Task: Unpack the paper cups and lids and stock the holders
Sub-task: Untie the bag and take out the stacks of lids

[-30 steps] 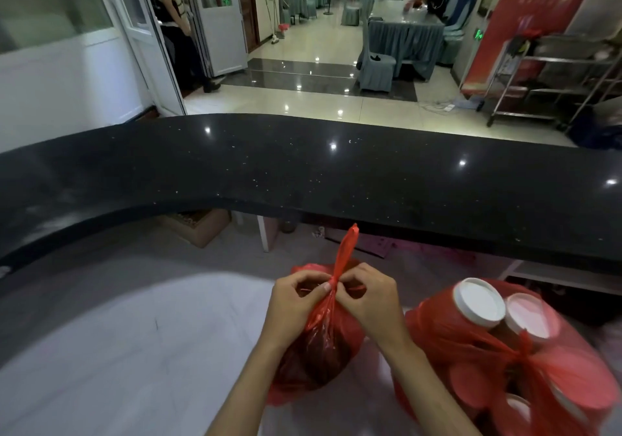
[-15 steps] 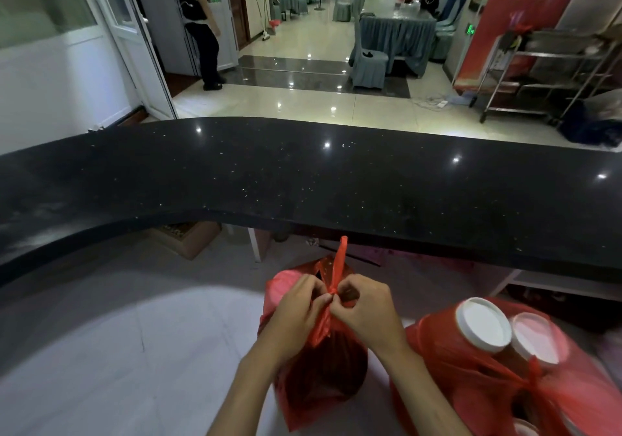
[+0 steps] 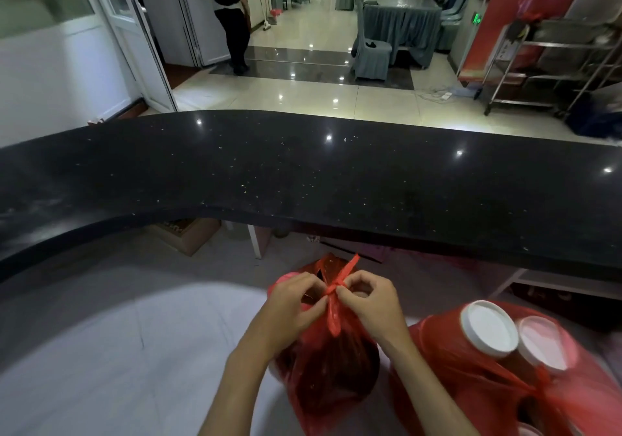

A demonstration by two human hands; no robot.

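Both hands (image 3: 336, 307) pinching bag knot (image 3: 331, 289)

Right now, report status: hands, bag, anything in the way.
Left hand and right hand both pinching the knot. Red bag still tied. Second red bag close on the right, white lids poking out.

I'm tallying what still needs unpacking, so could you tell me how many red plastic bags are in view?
2. One red bag is at the centre, its knot pinched by both hands; the second bag lies right of it, showing white lids. Others may sit out of frame.
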